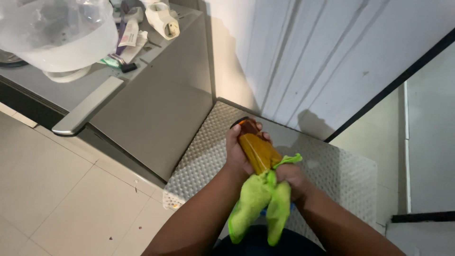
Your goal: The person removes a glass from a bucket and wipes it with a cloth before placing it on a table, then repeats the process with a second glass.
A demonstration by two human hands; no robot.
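Observation:
My left hand (235, 152) grips the upper part of an amber bottle (256, 150) with a dark cap, held tilted away from me above a grey textured mat (332, 170). My right hand (295, 181) wraps a bright green cloth (256, 204) around the bottle's lower end; two folds of the cloth hang down toward me. A bit of something blue shows under the cloth; I cannot tell what it is.
A grey fridge (156, 104) with a long handle (87, 106) stands at left. On its top sit a white bowl (66, 47) under a clear bag, tubes and a white plug adapter (162, 19). White panelled wall (332, 52) behind, tiled floor (61, 189) at left.

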